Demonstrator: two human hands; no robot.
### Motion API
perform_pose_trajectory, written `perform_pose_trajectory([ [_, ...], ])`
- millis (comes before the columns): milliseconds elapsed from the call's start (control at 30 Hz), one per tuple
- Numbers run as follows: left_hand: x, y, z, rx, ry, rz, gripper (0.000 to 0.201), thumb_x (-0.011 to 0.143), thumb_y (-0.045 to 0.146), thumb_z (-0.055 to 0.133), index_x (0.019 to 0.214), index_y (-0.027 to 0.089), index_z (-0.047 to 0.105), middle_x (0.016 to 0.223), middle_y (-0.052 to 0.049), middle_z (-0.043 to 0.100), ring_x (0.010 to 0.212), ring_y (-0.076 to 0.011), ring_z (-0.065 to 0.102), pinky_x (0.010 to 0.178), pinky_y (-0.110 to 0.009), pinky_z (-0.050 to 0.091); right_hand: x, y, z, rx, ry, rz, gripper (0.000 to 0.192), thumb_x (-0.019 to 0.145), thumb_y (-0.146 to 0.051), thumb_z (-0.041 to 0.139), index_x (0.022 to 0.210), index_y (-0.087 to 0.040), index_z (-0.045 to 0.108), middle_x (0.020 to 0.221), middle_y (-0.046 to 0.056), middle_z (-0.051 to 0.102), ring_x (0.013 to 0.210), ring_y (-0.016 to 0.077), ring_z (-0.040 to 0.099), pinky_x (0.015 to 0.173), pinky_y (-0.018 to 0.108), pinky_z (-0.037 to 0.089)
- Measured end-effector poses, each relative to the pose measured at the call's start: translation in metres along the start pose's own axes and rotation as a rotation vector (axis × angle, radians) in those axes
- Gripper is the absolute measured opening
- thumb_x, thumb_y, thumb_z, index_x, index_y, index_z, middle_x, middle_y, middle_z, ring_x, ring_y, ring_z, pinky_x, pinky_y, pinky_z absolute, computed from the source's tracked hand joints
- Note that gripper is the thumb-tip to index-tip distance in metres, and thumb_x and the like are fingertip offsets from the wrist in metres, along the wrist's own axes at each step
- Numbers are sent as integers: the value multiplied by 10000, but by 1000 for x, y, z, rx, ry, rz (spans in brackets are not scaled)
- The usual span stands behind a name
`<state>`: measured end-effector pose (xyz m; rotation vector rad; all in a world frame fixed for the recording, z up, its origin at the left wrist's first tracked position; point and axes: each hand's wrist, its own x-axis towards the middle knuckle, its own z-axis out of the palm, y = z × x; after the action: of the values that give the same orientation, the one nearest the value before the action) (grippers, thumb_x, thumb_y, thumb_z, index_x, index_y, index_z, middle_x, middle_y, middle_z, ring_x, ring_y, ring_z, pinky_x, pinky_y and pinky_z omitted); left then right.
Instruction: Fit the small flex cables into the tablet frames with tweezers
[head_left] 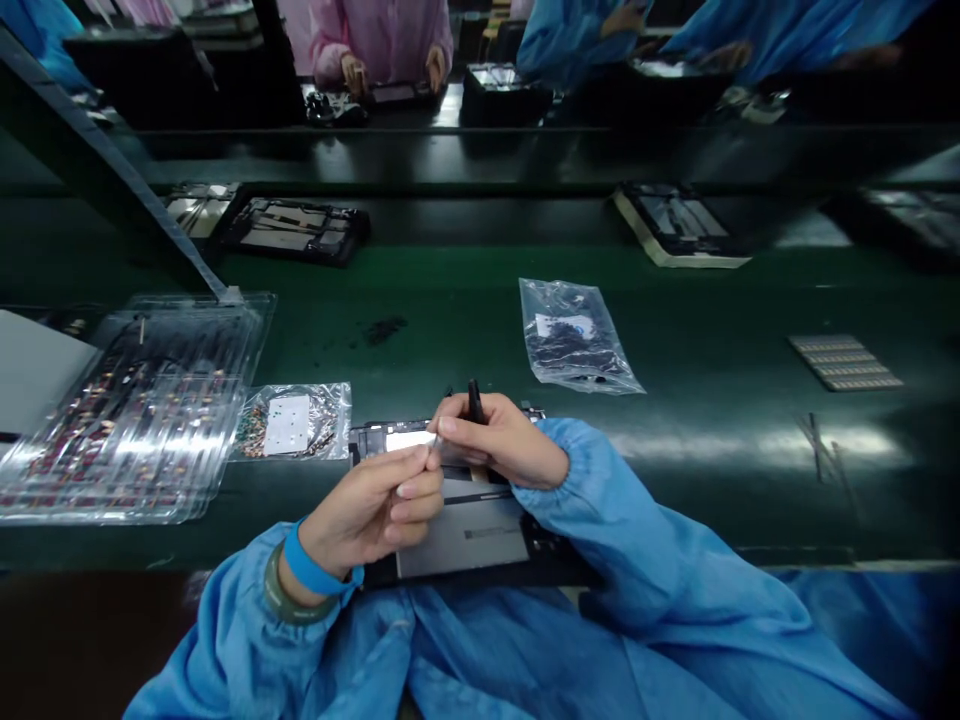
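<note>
i see my left hand (375,505) pinching a small white strip (429,441), my right hand (499,440) curled closed around a black tool (475,401), both over the open device (461,530)

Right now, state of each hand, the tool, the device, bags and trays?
left hand: pinching a small pale strip
right hand: gripping black tool, upright
opened device: flat, back off, at bench edge
clear bag: lying flat, holds dark parts
small bag: flat, beside trays
clear trays: stacked, loaded
</note>
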<state>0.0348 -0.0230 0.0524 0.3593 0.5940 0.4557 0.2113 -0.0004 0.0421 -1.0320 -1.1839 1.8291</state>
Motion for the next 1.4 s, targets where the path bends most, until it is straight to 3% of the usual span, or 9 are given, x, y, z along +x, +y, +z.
perform_pose_trajectory([
  [133,4,-11,0,481,143,313,282,887,468,521,899,187,501,606,60,419,458,-68,414,399,-164,416,3,-2,8,-84,167,-38,320,719,-473,706,665,-179,593,460,-79,396,418,47,292,398,203,234],
  [267,6,-16,-4,794,337,463,295,938,445,398,988,176,507,553,71,409,444,-85,432,432,-195,424,-6,-4,11,-517,453,-427,193,782,-348,676,684,-190,622,640,-12,581,552,97,506,514,235,416],
  [367,6,-18,-6,950,424,514,291,951,409,360,1031,184,526,540,75,389,423,-88,399,420,-204,383,-15,0,13,-1021,432,-870,97,862,-220,588,858,-176,675,793,43,683,707,133,623,624,241,497],
  [467,6,-20,-6,1232,514,643,247,954,319,357,1009,197,564,658,22,526,590,-112,533,580,-235,434,-18,7,18,-1389,351,-1045,202,911,-138,475,960,-88,665,825,95,710,733,154,662,651,249,525],
  [600,2,-18,-9,1294,586,669,221,924,299,413,931,192,606,753,-22,618,677,-142,573,650,-270,449,-17,9,19,-1442,389,-989,219,923,-134,442,892,-88,654,768,87,694,675,145,648,608,241,514],
  [767,-7,-4,-6,520,468,541,239,855,384,565,840,170,669,1165,-75,637,847,-161,637,741,-283,541,-20,8,9,-1097,707,-916,106,875,-114,534,844,-171,618,767,30,674,700,109,623,636,205,495],
  [933,-1,-7,-1,267,302,529,196,803,342,656,854,168,730,1072,-79,690,904,-179,639,854,-303,514,-21,12,15,-1158,396,-989,98,868,-127,559,897,-145,651,786,58,700,722,127,645,632,220,504],
  [1200,3,-14,-7,905,440,683,212,864,295,560,829,166,724,847,-56,709,799,-160,646,752,-278,523,-2,-9,26,-388,420,-321,248,830,-380,611,850,-153,709,763,43,736,626,132,660,549,234,520],
  [1400,-2,-14,-8,1318,891,1302,117,840,170,614,942,192,668,932,-32,671,917,-142,619,848,-290,504,-2,2,35,-828,538,-821,115,837,-165,588,840,-144,701,772,45,736,704,135,688,644,223,549],
])
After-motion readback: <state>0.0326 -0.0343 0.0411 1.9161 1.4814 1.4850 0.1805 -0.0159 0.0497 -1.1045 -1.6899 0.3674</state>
